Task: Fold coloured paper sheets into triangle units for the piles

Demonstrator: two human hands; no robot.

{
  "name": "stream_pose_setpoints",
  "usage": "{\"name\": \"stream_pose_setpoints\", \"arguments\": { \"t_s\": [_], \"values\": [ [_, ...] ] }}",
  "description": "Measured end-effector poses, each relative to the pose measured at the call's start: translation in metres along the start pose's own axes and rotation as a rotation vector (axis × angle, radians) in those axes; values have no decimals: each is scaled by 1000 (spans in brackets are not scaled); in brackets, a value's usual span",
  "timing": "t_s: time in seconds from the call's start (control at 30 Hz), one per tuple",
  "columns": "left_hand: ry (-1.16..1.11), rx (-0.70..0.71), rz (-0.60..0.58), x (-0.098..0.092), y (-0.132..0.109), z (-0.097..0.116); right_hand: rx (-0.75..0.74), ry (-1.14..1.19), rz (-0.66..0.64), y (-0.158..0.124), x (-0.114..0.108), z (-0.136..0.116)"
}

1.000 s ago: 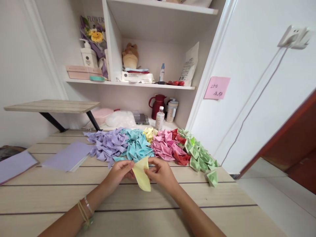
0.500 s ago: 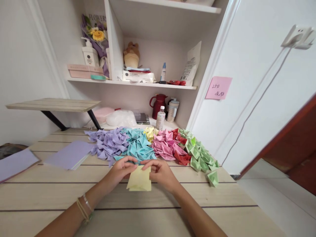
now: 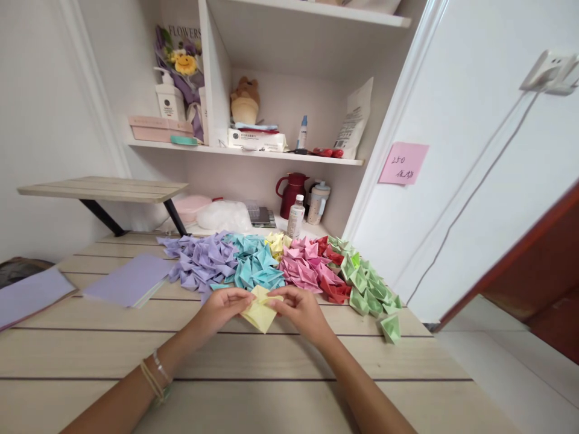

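A folded yellow paper (image 3: 262, 319) is held between my two hands, one corner pointing down toward me and another pointing up. My left hand (image 3: 228, 305) pinches its left side between thumb and fingers. On the right side, my right hand (image 3: 298, 310) grips it with the thumb on the near face. Just beyond the hands lie heaps of folded paper boats: purple boats (image 3: 203, 262), blue boats (image 3: 257, 268), a few yellow boats (image 3: 277, 244), pink boats (image 3: 301, 265), red boats (image 3: 335, 292) and green boats (image 3: 366, 283).
Purple paper sheets (image 3: 126, 280) lie at the left, with more sheets (image 3: 34, 295) at the table edge. A small raised stand (image 3: 104, 188) is behind them. At the back stand a plastic bottle (image 3: 296, 217), a red jug (image 3: 292, 194) and a tumbler (image 3: 318, 204).
The yellow paper has turned from a squarish shape with a flat lower edge to a diamond with its corner down. Both hands now grip its opposite sides. The view has shifted slightly.
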State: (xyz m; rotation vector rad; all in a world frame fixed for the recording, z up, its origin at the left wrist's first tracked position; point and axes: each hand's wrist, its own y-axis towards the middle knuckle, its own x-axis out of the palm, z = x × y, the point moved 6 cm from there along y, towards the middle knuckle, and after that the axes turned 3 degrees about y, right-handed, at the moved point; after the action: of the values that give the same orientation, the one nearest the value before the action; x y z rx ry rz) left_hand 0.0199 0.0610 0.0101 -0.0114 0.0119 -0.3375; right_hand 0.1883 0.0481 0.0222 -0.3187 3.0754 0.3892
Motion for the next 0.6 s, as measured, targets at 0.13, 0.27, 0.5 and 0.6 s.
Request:
{"name": "stream_pose_setpoints", "arguments": {
  "t_s": [0.13, 0.27, 0.5, 0.6],
  "values": [
    [-20, 23, -45, -1, 0, -2, 44, 123, 9, 0, -1, 3],
    [8, 66, -77, 4, -2, -2, 40, 159, 107, 0, -1, 8],
    [-22, 155, 2, 6, -4, 3, -19, 130, 79, -2, 6, 5],
    [22, 167, 39, 3, -3, 4, -55, 71, 5, -4, 12, 1]
  ]
}}
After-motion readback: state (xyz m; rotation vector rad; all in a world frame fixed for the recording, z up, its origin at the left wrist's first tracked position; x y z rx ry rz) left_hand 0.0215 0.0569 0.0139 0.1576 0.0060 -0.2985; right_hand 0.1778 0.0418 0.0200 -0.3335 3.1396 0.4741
